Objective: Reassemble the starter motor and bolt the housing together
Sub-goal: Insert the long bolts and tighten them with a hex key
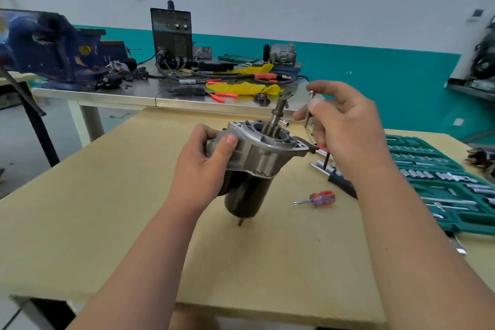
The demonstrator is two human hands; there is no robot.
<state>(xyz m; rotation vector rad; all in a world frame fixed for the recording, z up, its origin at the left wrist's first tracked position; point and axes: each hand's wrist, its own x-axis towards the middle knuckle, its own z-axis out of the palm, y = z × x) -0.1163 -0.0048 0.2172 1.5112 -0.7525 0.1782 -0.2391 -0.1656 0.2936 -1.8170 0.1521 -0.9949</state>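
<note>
The starter motor (pixel 257 158) stands upright near the middle of the tan table (pixel 107 195), its black body down and its grey aluminium nose housing up, with the pinion shaft (pixel 277 115) sticking out of the top. My left hand (pixel 203 166) grips the left side of the housing, thumb across its front. Up and to the right of the motor, my right hand (pixel 345 126) pinches a long thin through bolt (pixel 308 112) between thumb and fingers, held nearly vertical above the table.
A small red screwdriver (pixel 317 199) lies right of the motor. A ratchet and sockets (pixel 325 166) lie under my right wrist. A green socket set tray (pixel 442 182) fills the right edge. Behind stands a steel bench (pixel 160 102) with a blue vise (pixel 51 45), welder (pixel 171 35), pliers and yellow rags.
</note>
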